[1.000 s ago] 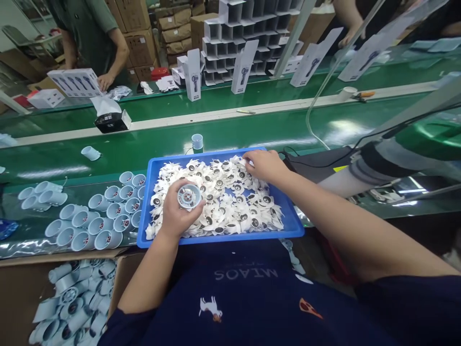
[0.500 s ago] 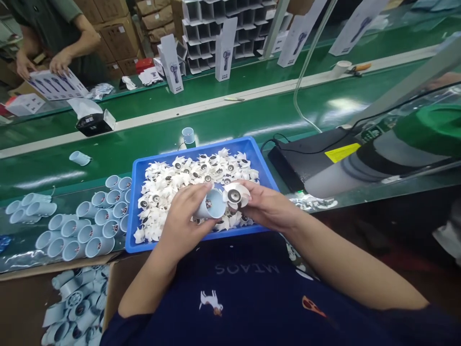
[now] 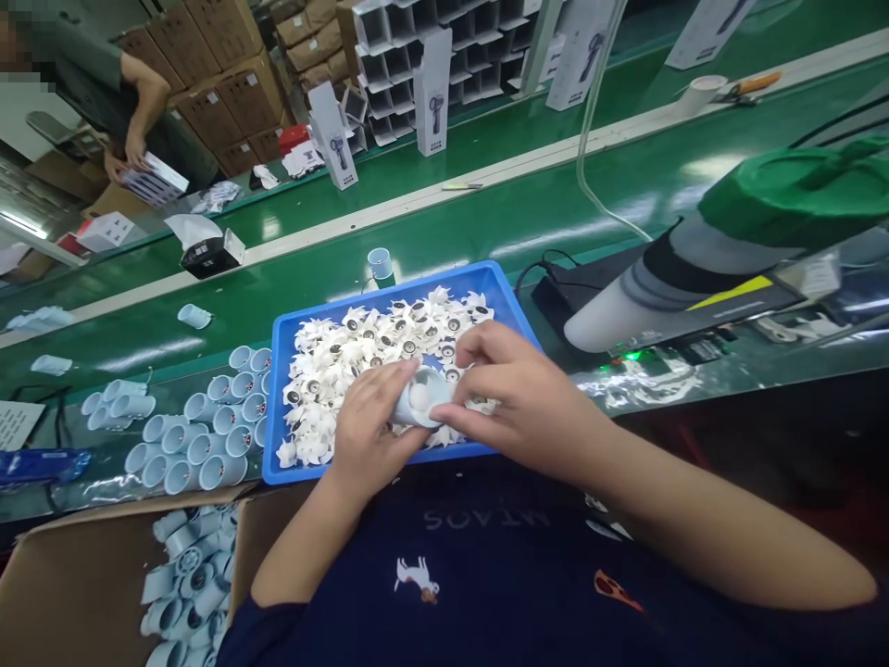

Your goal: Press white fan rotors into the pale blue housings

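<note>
My left hand [image 3: 371, 421] is wrapped round a light blue cup-like housing [image 3: 409, 412], its mouth turned toward my right hand. Inside that mouth sits a white fan wheel [image 3: 420, 397]. My right hand [image 3: 496, 384] has its fingers bent at the housing's rim, thumb at the lower edge; whether they still grip the wheel is hidden. Beneath both hands lies a blue tray [image 3: 277, 371] full of white fan wheels [image 3: 323, 371] with dark round centres.
Rows of blue housings [image 3: 208, 448] stand left of the tray, above a cardboard box [image 3: 76, 574] of more housings. A grey tube with a green cap [image 3: 778, 199] lies at right. Across the green bench [image 3: 306, 269], a person [image 3: 149, 93] handles a white box.
The white fan wheel has gone from beside the housing into its mouth, and my right hand has closed in on the rim. The view has shifted, and the person opposite has tilted the white box.
</note>
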A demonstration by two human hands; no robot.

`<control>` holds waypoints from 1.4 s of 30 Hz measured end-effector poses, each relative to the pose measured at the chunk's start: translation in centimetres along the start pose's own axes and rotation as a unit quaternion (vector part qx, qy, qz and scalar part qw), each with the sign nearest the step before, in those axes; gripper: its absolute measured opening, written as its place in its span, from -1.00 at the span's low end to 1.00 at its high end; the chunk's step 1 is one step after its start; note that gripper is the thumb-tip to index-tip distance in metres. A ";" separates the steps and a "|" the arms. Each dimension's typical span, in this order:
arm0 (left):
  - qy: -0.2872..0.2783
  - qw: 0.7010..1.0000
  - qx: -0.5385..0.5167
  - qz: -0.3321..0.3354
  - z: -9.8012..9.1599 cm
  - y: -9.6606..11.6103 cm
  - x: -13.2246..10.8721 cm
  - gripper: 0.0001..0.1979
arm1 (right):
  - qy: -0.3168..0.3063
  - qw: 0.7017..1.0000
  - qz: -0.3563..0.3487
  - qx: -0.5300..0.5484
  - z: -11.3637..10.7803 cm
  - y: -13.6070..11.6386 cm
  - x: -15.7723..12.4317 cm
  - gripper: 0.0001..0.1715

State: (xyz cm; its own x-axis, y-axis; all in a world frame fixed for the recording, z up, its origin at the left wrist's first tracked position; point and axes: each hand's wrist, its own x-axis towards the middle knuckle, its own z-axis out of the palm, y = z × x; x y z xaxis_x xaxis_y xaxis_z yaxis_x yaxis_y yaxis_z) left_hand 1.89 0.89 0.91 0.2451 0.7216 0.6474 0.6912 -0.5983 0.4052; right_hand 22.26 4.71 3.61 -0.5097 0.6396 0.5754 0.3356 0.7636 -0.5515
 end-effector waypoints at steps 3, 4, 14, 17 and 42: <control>-0.008 1.000 0.008 -0.019 -0.3 -0.4 0.3 -0.33 | 0.028 0.998 -0.047 -0.043 -0.3 0.1 -0.8 -0.50; -0.013 1.000 0.009 -0.008 -0.4 -0.6 0.5 -0.31 | 0.022 0.995 -0.062 -0.068 -0.5 0.2 -1.1 -0.44; -0.071 0.992 -0.008 0.107 0.0 -1.4 3.9 -0.27 | 0.054 0.988 -0.087 -0.118 -1.8 1.8 -2.6 -0.42; -0.081 0.991 -0.018 0.106 0.3 -1.1 4.1 -0.27 | 0.059 0.991 -0.077 -0.097 -1.4 2.3 -2.7 -0.50; -0.030 0.990 -0.130 -0.037 -0.6 -3.2 -0.3 -0.13 | 0.162 0.957 -0.024 -0.238 -2.0 6.9 0.8 -0.35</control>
State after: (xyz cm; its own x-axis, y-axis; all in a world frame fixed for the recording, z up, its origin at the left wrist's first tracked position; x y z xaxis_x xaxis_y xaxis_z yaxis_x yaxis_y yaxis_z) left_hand -0.81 2.42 -0.18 0.2446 0.7819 0.5735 0.5127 -0.6063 0.6079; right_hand 25.75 10.65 1.47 -0.2868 0.5378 0.7928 0.6802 0.6970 -0.2268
